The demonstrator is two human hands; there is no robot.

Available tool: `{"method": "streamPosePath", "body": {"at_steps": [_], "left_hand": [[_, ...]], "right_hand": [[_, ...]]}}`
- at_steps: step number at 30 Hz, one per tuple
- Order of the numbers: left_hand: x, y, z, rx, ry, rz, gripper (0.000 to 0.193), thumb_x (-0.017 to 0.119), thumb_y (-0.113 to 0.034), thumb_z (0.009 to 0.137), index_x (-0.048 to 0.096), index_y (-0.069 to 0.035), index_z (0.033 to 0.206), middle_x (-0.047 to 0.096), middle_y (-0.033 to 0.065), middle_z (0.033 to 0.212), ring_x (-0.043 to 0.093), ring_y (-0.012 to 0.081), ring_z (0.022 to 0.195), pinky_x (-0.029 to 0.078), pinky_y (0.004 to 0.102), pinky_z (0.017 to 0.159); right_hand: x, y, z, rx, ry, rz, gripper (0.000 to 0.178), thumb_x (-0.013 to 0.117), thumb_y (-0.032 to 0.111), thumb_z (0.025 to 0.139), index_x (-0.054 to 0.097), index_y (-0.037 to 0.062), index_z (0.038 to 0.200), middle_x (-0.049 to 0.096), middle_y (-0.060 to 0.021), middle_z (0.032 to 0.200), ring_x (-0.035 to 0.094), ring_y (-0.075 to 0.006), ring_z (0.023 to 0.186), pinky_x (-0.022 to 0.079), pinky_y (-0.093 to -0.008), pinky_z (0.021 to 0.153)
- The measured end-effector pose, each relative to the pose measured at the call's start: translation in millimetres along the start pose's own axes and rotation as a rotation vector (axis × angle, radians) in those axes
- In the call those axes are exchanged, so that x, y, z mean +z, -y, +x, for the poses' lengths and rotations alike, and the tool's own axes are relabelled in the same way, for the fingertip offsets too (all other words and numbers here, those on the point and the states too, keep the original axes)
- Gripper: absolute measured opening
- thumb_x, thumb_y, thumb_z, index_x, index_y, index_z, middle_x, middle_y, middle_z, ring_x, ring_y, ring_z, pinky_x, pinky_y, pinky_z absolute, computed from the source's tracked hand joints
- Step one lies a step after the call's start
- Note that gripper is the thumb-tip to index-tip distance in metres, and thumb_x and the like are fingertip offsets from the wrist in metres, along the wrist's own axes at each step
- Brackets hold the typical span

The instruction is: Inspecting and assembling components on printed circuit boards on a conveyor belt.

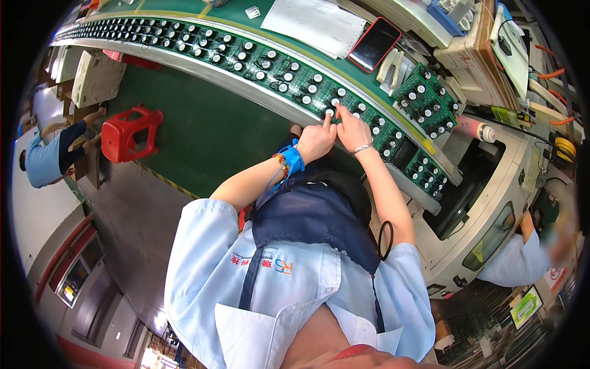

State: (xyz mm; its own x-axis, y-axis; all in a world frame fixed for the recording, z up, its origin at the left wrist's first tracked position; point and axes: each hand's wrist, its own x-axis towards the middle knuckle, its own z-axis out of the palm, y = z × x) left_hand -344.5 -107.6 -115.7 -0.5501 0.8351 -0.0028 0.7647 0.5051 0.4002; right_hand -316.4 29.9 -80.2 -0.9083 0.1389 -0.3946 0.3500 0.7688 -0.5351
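A long row of green circuit boards [296,78] with round, white-topped black capacitors runs along a metal-edged rail in front of me. Over one board, my left hand [316,141] and my right hand [354,130] meet side by side. Each has its index finger reaching to the white-topped capacitors, the other fingers curled in. The left fingertip is by one capacitor top, the right fingertip by the capacitor [335,102] just beyond it. Whatever the curled fingers hold, if anything, is hidden. A blue strap [293,158] circles my left wrist, a bangle [362,148] my right.
Behind the rail lie white paper sheets [314,26], a red-edged phone [374,44] and stacked boards [424,98]. At right stands a beige machine [473,212] with a dark opening where the rail ends. A red stool [131,133] and other people are farther off.
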Motion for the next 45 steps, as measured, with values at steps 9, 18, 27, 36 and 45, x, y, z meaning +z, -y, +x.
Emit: {"method": "streamPosePath", "body": {"at_steps": [9, 18, 27, 36, 45], "left_hand": [[-25.3, 5.3, -0.2, 0.041, -0.099, -0.072, 0.016, 0.055, -0.012, 0.067, 0.047, -0.003, 0.076, 0.055, 0.0256, 0.106, 0.06, 0.0214, 0.053, 0.048, 0.032, 0.046], [-25.8, 45.2, -13.3, -0.035, -0.104, -0.053, 0.017, 0.056, -0.013, 0.068, 0.046, -0.004, 0.077, 0.053, 0.0255, 0.11, 0.059, 0.022, 0.049, 0.047, 0.0331, 0.044], [-26.6, 52.5, -10.2, -0.028, -0.05, -0.096, 0.018, 0.056, -0.013, 0.07, 0.044, -0.004, 0.079, 0.049, 0.0229, 0.116, 0.057, 0.024, 0.049, 0.046, 0.0344, 0.045], [-26.9, 47.8, 12.3, -0.046, -0.081, -0.154, 0.022, 0.057, -0.011, 0.065, 0.048, -0.001, 0.082, 0.049, 0.0264, 0.116, 0.059, 0.0236, 0.05, 0.047, 0.0337, 0.045], [-25.8, 57.0, 14.8, -0.008, -0.027, -0.19, 0.024, 0.057, -0.012, 0.066, 0.049, 0.001, 0.085, 0.048, 0.0246, 0.117, 0.06, 0.0265, 0.052, 0.048, 0.0355, 0.047]], "right_hand": [[-9.1, 4.2, 16.2, -0.01, -0.078, -0.001, 0.008, 0.045, 0.014, 0.078, 0.05, 0.0106, 0.083, 0.06, -0.0118, 0.07, 0.057, -0.0342, 0.065, 0.045, -0.0447, 0.057], [-5.8, 4.6, 33.9, 0.111, -0.057, -0.187, 0.035, 0.043, 0.015, 0.08, 0.047, 0.0105, 0.114, 0.062, -0.0158, 0.079, 0.059, -0.0343, 0.07, 0.047, -0.0457, 0.06], [-9.5, 7.3, 32.5, 0.144, -0.037, -0.207, 0.033, 0.046, 0.013, 0.078, 0.051, 0.0138, 0.111, 0.061, -0.0129, 0.077, 0.058, -0.0332, 0.068, 0.045, -0.045, 0.059], [-2.8, 38.9, 62.9, -0.073, -0.05, -0.127, 0.034, 0.045, 0.016, 0.078, 0.049, 0.0112, 0.111, 0.061, -0.0097, 0.096, 0.059, -0.0319, 0.076, 0.047, -0.0431, 0.064], [-0.4, 43.2, 65.5, 0.077, 0.055, -0.243, 0.039, 0.037, 0.022, 0.085, 0.043, 0.011, 0.122, 0.062, -0.0147, 0.09, 0.06, -0.0344, 0.072, 0.048, -0.0444, 0.063]]}}
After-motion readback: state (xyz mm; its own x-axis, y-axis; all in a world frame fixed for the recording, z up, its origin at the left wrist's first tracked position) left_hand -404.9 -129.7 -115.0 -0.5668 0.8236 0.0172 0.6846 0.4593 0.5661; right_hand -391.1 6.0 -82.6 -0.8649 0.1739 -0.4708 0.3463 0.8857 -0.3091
